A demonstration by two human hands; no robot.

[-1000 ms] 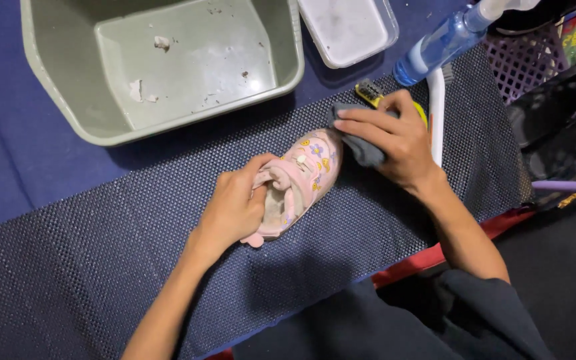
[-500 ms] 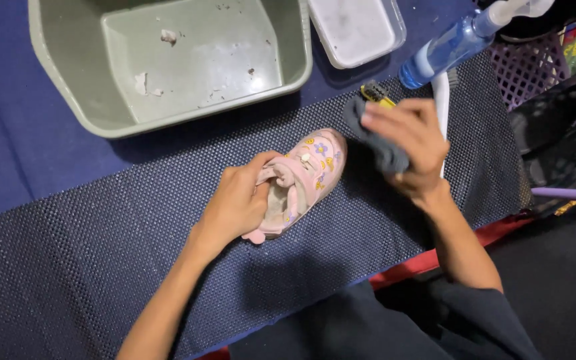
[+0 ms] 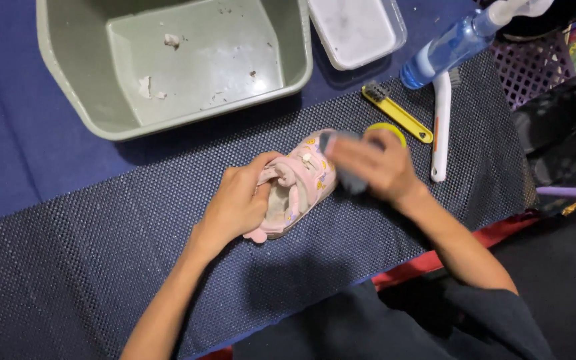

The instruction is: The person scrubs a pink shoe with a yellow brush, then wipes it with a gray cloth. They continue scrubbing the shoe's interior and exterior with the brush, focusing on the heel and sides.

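**Shoe: pink, small, on mat between both hands**

Shoe (image 3: 299, 189), pink with coloured spots, lies on its side near the middle of the dark mesh mat (image 3: 88, 280), toe toward the right hand.

Surroundings, largest first:
- Mat, over a blue cloth (image 3: 8, 147).
- Grey-green tub (image 3: 68, 100), beyond the shoe, a few white scraps on its floor.
- White tray (image 3: 355, 30), just right of the tub.
- Blue spray bottle (image 3: 451, 47), lying tilted at the mat's far right.
- White brush (image 3: 440, 127), right of the right hand.
- Yellow brush (image 3: 398, 115), just beyond the right hand.
- Yellow-green round thing (image 3: 387, 129), mostly hidden behind the right hand.

Hands:
- Left hand (image 3: 238, 203) grips the shoe at its heel and opening.
- Right hand (image 3: 375, 167), blurred, is closed on a dark cloth (image 3: 348, 177) pressed against the shoe's toe, covering the tip.

Change: a second ago the right hand and cloth were beyond the toe, over the yellow brush; now they are on the toe, and that brush shows in full.
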